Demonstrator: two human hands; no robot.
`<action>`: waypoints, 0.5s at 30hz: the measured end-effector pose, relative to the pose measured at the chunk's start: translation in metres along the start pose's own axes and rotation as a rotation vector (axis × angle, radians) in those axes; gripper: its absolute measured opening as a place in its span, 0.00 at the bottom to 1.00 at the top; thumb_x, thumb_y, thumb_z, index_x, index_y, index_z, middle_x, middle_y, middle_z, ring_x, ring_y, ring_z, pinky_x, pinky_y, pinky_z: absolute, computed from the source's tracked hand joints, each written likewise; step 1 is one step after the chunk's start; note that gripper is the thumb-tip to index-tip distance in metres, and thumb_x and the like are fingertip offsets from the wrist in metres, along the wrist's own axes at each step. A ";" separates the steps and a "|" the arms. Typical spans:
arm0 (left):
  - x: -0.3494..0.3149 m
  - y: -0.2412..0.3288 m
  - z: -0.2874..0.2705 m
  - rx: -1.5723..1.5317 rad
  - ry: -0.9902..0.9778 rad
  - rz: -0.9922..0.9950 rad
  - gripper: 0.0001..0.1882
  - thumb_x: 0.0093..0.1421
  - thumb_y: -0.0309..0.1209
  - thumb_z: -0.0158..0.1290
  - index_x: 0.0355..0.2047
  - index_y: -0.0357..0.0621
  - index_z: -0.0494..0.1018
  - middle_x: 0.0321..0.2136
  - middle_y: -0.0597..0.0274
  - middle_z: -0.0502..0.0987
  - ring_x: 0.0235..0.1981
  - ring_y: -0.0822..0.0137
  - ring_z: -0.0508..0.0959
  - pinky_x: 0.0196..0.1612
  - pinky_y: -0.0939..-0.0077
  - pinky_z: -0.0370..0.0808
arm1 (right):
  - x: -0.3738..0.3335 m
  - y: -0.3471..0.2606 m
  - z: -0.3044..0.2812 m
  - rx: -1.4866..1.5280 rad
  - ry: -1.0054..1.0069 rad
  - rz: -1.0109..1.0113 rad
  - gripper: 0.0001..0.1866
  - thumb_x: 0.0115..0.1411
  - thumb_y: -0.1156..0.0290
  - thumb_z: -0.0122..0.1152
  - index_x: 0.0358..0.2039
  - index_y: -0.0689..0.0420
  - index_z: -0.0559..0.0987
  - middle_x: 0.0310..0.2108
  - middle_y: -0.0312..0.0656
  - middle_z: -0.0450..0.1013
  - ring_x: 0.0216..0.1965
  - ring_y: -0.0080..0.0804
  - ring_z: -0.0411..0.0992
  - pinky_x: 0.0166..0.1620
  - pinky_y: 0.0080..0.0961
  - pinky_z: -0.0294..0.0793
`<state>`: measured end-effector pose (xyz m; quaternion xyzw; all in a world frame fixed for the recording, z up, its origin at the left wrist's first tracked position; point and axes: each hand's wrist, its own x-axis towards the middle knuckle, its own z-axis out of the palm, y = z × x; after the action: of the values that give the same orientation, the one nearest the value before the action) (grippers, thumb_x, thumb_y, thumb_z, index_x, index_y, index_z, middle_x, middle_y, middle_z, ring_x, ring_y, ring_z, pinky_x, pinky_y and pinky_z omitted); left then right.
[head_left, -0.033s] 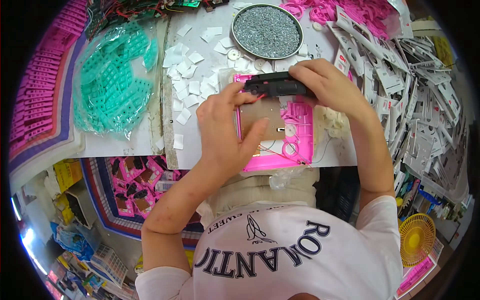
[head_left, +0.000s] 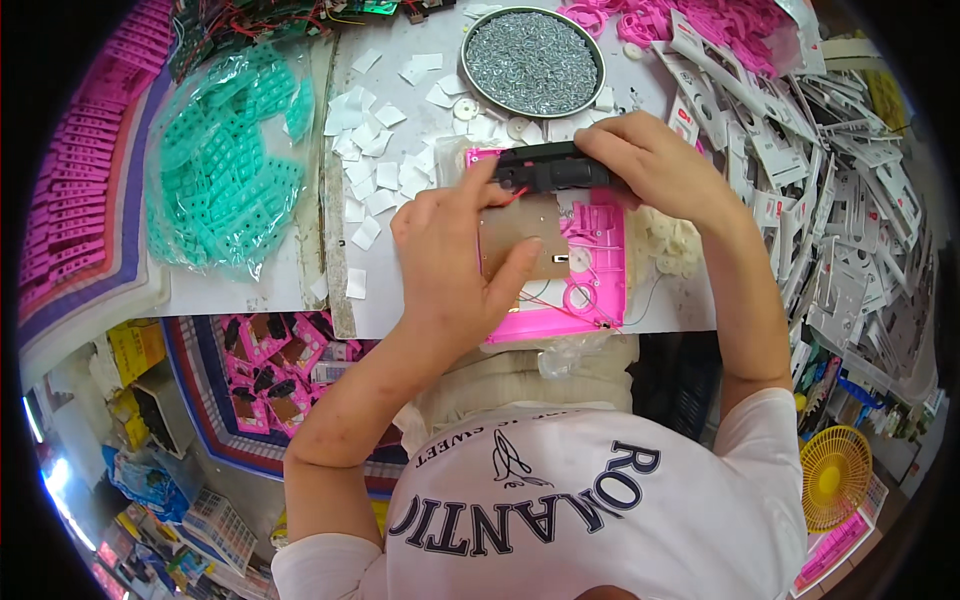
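A pink plastic casing lies on the table before me with its inside facing up. Inside it sit a brown circuit board, thin wires and a small pink ring. My left hand grips the casing's left side, its thumb over the board and its index finger at the left end of a black plastic battery box. A red wire shows by that fingertip. My right hand holds the box's right end, tilted over the casing's far edge; its fingertips underneath are hidden.
A round tin of small metal pieces stands beyond the casing. White paper squares lie to its left, near a bag of turquoise keypads. White printed cards pile up at right. Pink assemblies fill a lined container below left.
Both hands and the black battery box have barely shifted; the hold on the box and the casing looks the same.
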<state>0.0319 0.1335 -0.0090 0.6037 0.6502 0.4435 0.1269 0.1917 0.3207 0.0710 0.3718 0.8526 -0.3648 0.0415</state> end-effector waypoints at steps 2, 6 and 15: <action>0.005 0.006 -0.001 0.221 -0.042 0.102 0.33 0.54 0.40 0.66 0.58 0.38 0.73 0.46 0.60 0.77 0.46 0.58 0.71 0.53 0.58 0.59 | 0.001 -0.012 -0.001 -0.412 0.118 0.116 0.21 0.65 0.54 0.59 0.35 0.64 0.80 0.34 0.56 0.78 0.38 0.51 0.77 0.44 0.44 0.75; 0.005 0.011 -0.004 0.251 -0.071 0.077 0.33 0.56 0.38 0.64 0.60 0.39 0.73 0.45 0.57 0.76 0.47 0.57 0.72 0.53 0.58 0.60 | -0.017 0.002 0.005 -0.294 0.253 -0.563 0.22 0.54 0.65 0.71 0.48 0.58 0.78 0.44 0.45 0.77 0.44 0.46 0.74 0.47 0.41 0.76; 0.017 0.030 -0.013 0.416 -0.138 0.059 0.33 0.53 0.38 0.65 0.58 0.39 0.75 0.50 0.56 0.73 0.48 0.58 0.72 0.56 0.56 0.58 | -0.024 0.018 0.046 -0.432 0.489 -0.530 0.22 0.50 0.74 0.66 0.48 0.58 0.80 0.45 0.40 0.77 0.45 0.41 0.73 0.46 0.39 0.75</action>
<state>0.0383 0.1397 0.0269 0.6644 0.6996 0.2611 0.0310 0.2113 0.2847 0.0350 0.1978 0.9604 -0.0768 -0.1804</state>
